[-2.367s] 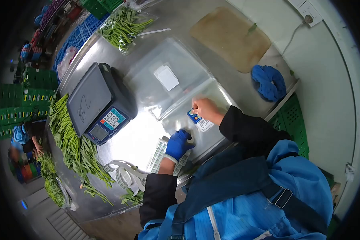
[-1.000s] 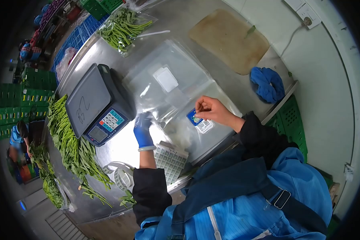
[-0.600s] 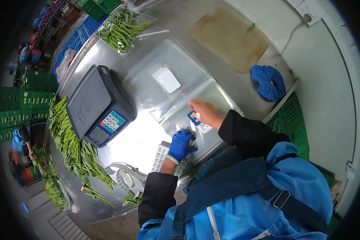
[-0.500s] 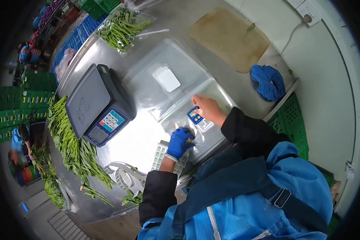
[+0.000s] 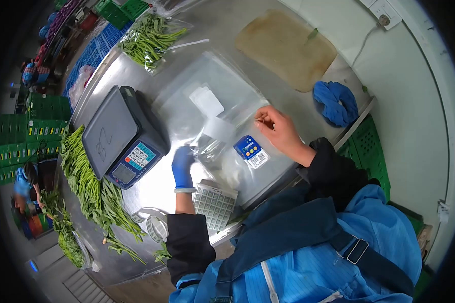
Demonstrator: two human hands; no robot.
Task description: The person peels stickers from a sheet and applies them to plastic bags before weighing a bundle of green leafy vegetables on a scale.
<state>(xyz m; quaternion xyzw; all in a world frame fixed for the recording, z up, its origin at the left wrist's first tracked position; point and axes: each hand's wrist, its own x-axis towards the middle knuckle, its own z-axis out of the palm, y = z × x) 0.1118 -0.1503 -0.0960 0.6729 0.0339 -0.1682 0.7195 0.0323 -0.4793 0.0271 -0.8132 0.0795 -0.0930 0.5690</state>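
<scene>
My left hand (image 5: 183,164), in a blue glove, is at the near side of the scale, blurred by motion. Its fingertips are closed at the crinkled edge of a clear plastic bag (image 5: 211,147). My bare right hand (image 5: 280,132) hovers over the bags with fingers curled and thumb and forefinger together; whatever the pinch holds is too small to make out. Between the hands, a blue and white label (image 5: 252,151) with a printed code lies flat on the top bag. White cards (image 5: 207,102) show on the bag stack. By my left wrist is a white gridded block (image 5: 216,204).
A digital scale (image 5: 124,136) stands to the left, with leafy green stalks (image 5: 88,177) beside it. Bagged greens (image 5: 154,40) lie at the back. A stained board (image 5: 288,50) and a blue cloth (image 5: 336,103) are to the right. A label strip (image 5: 156,227) curls near the front.
My left hand has moved left off the gridded block, and the bag's edge has crinkled beside it. My right hand has lifted away from the label, which now shows whole.
</scene>
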